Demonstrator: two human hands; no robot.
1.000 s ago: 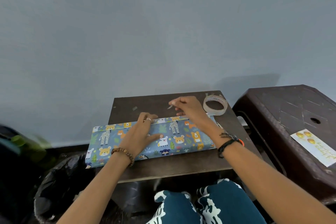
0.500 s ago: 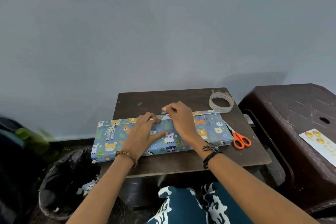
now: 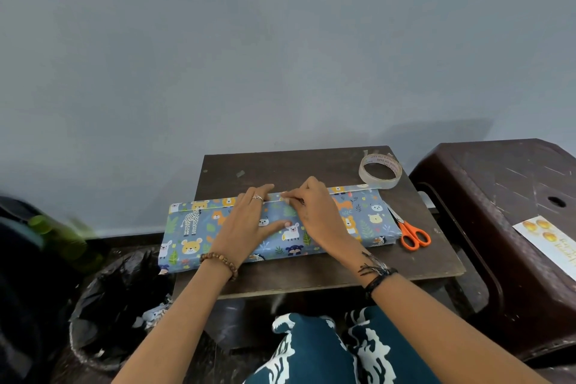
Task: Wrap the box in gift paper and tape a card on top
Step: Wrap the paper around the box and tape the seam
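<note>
Left hand (image 3: 249, 224): laid flat on top of wrapped box (image 3: 199, 227), fingers straight and spread, thumb extended toward centre, pressing gift paper down. Ring on one finger, bead bracelet (image 3: 218, 260) at wrist. Right hand (image 3: 314, 212): fingers curled, tips pinching at paper seam (image 3: 218, 203) near far edge of box, just beside left fingertips; whether a small strip of tape sits under those tips, cannot tell. Dark cord bands (image 3: 377, 274) at right wrist.

Wrapped box: long, flat, lying lengthwise across small dark table (image 3: 311, 274), left end overhanging table edge. Paper blue, printed with cartoon animals (bears, giraffe, fox, sheep, panda) and green leaves. Overlap seam running along far long edge. No readable text on paper.

Tape roll (image 3: 379, 171): clear, lying flat at far right corner of table, just beyond box; red print on inner core, too small to read. Scissors (image 3: 411, 235): orange handles, on table touching right end of box, blades partly beneath it.

Card (image 3: 548, 241): white with yellow round motifs and yellow script, illegible; lying on dark brown plastic stool (image 3: 498, 196) to right of table, well apart from box.

Bin with black liner (image 3: 115, 305) on floor at left, paper scraps inside. Grey wall (image 3: 280, 40) behind.
</note>
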